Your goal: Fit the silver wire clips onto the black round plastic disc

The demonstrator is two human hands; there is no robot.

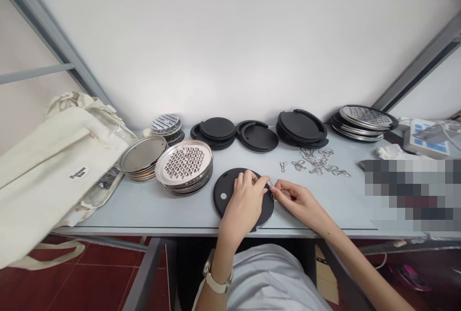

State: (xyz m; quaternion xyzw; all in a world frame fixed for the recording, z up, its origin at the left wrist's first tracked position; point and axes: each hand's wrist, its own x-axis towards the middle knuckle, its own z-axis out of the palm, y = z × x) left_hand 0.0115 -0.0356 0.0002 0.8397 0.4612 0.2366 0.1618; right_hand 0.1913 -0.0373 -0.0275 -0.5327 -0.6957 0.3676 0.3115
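A round black disc [224, 182] with a pale round spot lies flat near the table's front edge. My left hand [248, 198] rests over it, fingers curled and gripping its right side. At that rim my right hand [297, 201] pinches a small metal wire clip [271, 183]; part of the clip is hidden by the fingers. Whether the clip passes through the disc I cannot tell. A loose pile of similar wire clips [319, 163] lies beyond my right hand. Left of the disc stands a stack of round metal grater plates [185, 163].
More metal discs [142, 155] and small grater plates [165, 124] are stacked at the left. Black round holders [218, 128] line the back, with another stack [302, 126] farther right. Grater plates in a black holder [367, 116] stand back right. A cream bag [54, 157] covers the left end.
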